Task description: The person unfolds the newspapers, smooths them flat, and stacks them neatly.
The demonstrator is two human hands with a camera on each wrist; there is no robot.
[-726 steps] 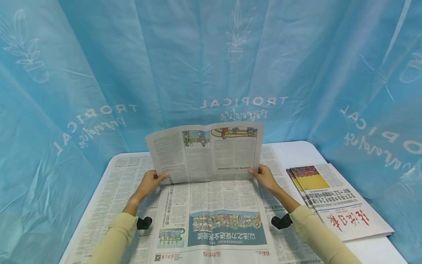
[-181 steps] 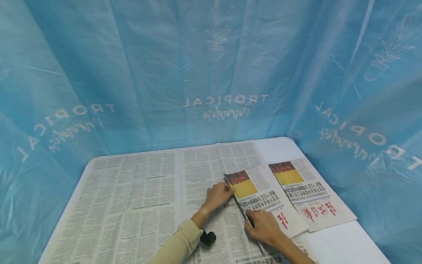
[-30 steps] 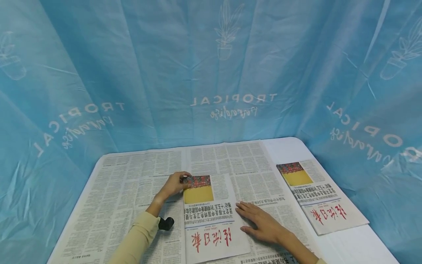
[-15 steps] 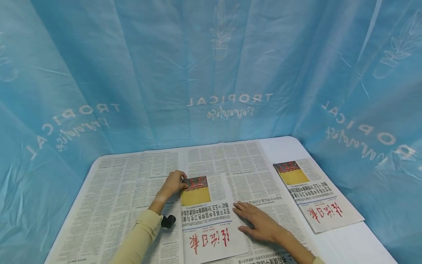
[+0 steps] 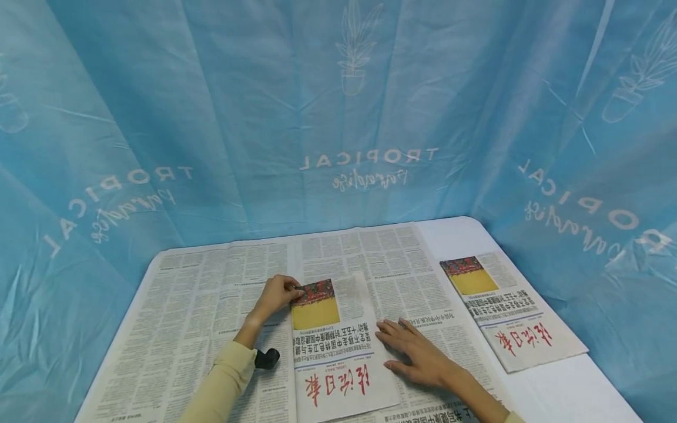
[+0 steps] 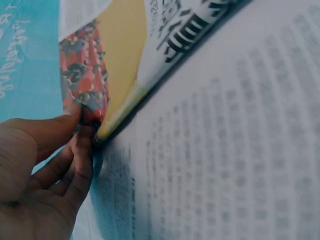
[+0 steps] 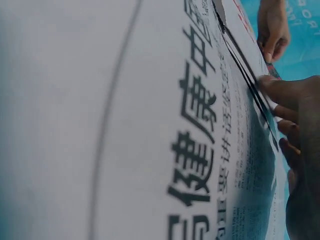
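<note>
A folded newspaper (image 5: 338, 352) with a red and yellow picture and red lettering lies over spread newspaper sheets (image 5: 222, 329). At its far left corner, my left hand (image 5: 277, 295) pinches the paper between thumb and fingers. The left wrist view shows that hand (image 6: 50, 155) at the picture corner (image 6: 82, 75), with the folded edge running away from it. My right hand (image 5: 418, 355) rests by the right edge, its fingers spread and fairly straight. In the right wrist view the right thumb (image 7: 277, 90) reaches the layered edge of the folded newspaper (image 7: 250, 42).
Another folded newspaper (image 5: 513, 311) with the same front page lies on the white table (image 5: 449, 232) at the right. Blue curtains (image 5: 264, 117) hang behind and at both sides of the table.
The large newspaper held up earlier is gone from view. A folded newspaper has moved from beside the right-hand one to the middle, turned straighter. Over the last second the hands have barely moved.
</note>
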